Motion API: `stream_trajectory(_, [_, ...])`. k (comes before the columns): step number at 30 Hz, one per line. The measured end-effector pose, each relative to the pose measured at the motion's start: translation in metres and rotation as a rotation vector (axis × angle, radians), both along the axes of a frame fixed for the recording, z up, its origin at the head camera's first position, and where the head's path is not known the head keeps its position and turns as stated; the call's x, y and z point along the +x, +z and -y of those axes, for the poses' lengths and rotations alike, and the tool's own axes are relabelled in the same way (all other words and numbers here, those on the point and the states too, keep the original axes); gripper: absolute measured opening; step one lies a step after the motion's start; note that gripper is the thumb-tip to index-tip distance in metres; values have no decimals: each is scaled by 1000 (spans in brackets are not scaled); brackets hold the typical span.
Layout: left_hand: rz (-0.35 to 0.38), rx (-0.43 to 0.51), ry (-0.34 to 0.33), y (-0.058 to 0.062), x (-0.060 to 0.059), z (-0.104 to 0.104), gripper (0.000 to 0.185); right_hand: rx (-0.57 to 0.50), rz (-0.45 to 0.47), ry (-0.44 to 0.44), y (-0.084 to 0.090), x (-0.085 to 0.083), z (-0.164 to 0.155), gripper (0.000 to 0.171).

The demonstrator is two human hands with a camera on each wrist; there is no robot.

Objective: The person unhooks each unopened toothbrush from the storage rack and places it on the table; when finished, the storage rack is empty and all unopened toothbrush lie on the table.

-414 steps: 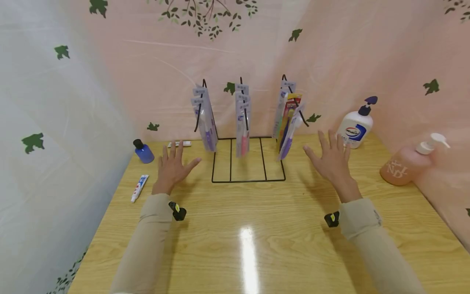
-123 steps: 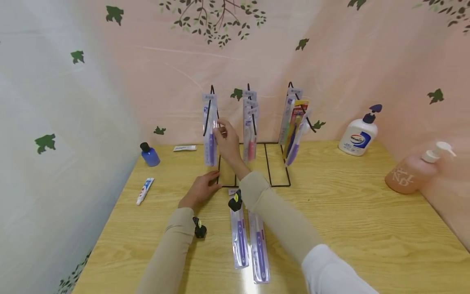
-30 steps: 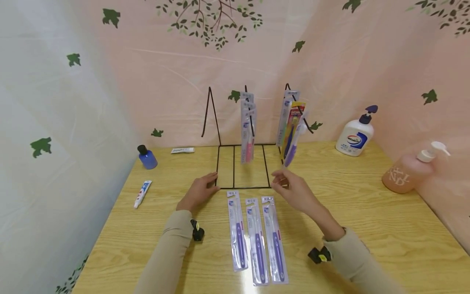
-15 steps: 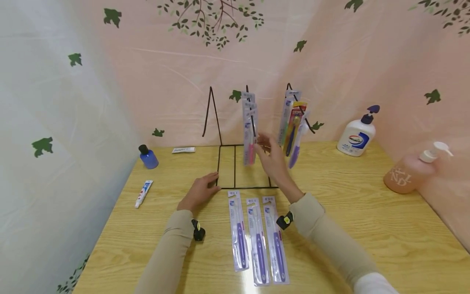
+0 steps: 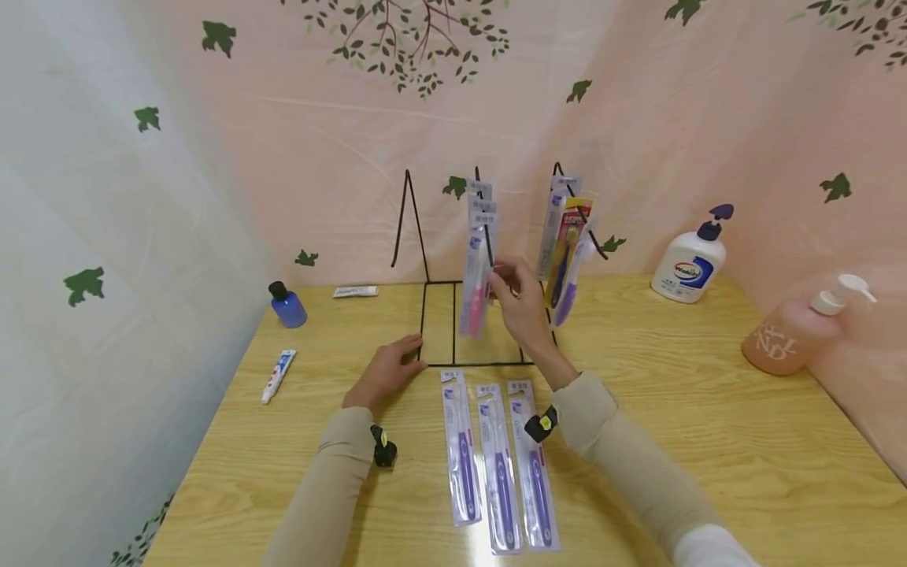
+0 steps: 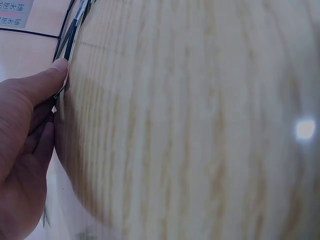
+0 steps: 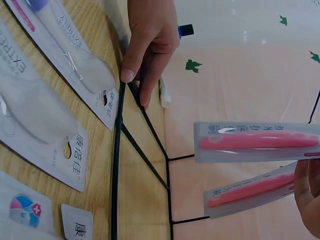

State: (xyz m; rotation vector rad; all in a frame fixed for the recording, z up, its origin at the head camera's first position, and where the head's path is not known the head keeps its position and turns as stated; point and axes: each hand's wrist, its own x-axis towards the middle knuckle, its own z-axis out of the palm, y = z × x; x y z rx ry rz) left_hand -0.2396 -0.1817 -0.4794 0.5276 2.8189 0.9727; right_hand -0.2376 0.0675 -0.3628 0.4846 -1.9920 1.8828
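Note:
A black wire display rack (image 5: 489, 364) stands on the table. Its middle hook carries several packaged toothbrushes. The front one, a pink toothbrush in a blister pack (image 5: 473, 307), is pinched along its right edge by my right hand (image 5: 523, 303); its lower end swings toward me, apart from the pack behind, as the right wrist view shows. At the rack's front left corner my left hand (image 5: 386, 368) pinches the wire between thumb and fingers. Three packaged purple toothbrushes (image 5: 464, 472) lie side by side before the rack. The rack's left hook (image 5: 400, 216) is bare.
On the right hook hang several packs, one a red-and-yellow toothbrush pack (image 5: 570, 248). A blue bottle (image 5: 288, 307) and two toothpaste tubes (image 5: 279, 376) stand or lie at left. At right are a white pump bottle (image 5: 687, 268) and a pink pump bottle (image 5: 782, 331).
The three purple toothbrushes went from the left hook to the table over the earlier frames. My right hand has since reached the middle hook and pulled the front pink pack forward. My left hand stays put.

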Motion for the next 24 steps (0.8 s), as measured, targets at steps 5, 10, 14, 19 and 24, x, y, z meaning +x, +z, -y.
stream_trajectory(5, [14, -5, 19, -1, 0, -1, 54, -10, 12, 34, 1, 10, -6, 27])
stream_trajectory(10, [17, -14, 24, -2, -1, -1, 54, 6, 32, 87, -6, 16, -16, 27])
stream_trajectory(14, [18, -19, 20, -2, 0, -2, 55, 34, 31, 146, -13, 24, -25, 27])
stream_trajectory(19, [11, -23, 13, -3, -1, -1, 55, 81, 38, 216, -9, 45, -35, 27])
stream_trajectory(24, [10, -26, 6, -2, -1, -1, 55, 119, 45, 233, -4, 64, -44, 28])
